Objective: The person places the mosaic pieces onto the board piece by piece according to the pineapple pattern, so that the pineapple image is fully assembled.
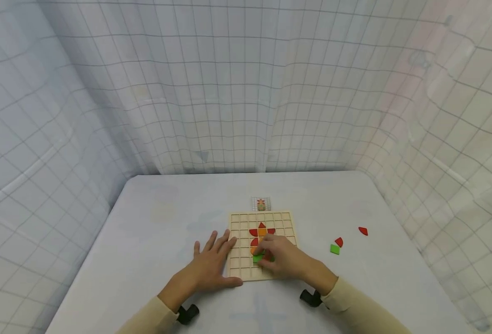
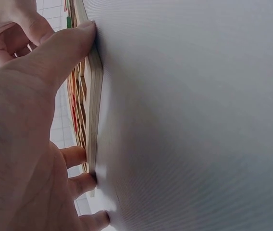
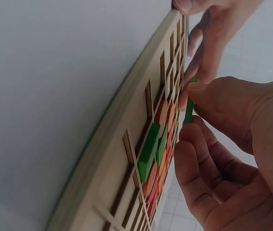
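A square wooden grid board (image 1: 241, 268) lies on the table with red, orange and green flat pieces in its middle cells. My left hand (image 1: 212, 266) rests at the board's left side, fingers spread, its thumb at the near-left corner. Over the board, my right hand (image 1: 285, 257) pinches a thin green tile (image 3: 190, 103) between thumb and fingers. Below that tile, in the right wrist view, a green square piece (image 3: 148, 153) sits on the board, standing proud of the grid. Part of the pattern is hidden under the right hand in the head view.
Right of the board lie a loose green tile (image 1: 334, 249), a red piece (image 1: 339, 241) and a farther red piece (image 1: 363, 230). A small patterned picture card (image 1: 261, 204) lies just behind the board. White checked curtains (image 1: 229, 93) surround the table.
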Demonstrator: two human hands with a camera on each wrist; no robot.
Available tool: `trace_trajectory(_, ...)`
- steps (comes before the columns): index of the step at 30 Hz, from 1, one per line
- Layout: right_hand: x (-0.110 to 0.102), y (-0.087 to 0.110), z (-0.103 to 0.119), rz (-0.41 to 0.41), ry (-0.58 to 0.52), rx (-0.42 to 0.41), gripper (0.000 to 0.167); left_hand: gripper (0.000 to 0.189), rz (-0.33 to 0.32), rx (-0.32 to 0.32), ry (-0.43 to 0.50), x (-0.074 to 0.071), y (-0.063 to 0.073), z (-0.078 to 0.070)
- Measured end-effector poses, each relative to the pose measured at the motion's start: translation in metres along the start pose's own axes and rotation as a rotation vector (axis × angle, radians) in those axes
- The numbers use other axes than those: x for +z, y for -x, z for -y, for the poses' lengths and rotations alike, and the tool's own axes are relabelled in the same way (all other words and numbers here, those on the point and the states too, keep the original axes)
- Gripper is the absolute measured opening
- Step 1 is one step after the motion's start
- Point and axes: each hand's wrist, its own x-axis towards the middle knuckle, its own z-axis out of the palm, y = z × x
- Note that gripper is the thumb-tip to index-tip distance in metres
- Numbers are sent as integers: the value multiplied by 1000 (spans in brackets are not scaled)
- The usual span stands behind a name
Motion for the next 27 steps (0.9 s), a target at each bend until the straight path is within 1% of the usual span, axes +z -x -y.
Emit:
trace_trajectory(7,7,1,2,-1,11,-39,12,124,3,12,2,-1,1,-4)
trace_trajectory(12,8,1,4,8,14,-15,9,123,2,11,6,-1,1,-5)
trace_trajectory(19,10,-1,5,14,33,31,6,123,0,2,-6,0,-1,-2)
trace_trajectory(23,12,-3,4,-7,34,15,4,123,-1,-4,-13,0,-1,-1)
trace_trajectory(26,13,-3,4,-23,30,-3,6,123,1,-4,-9,0,-1,0)
trace_trajectory(27,13,-3,4,-23,31,3,6,123,5,-6,-7,0,-1,0)
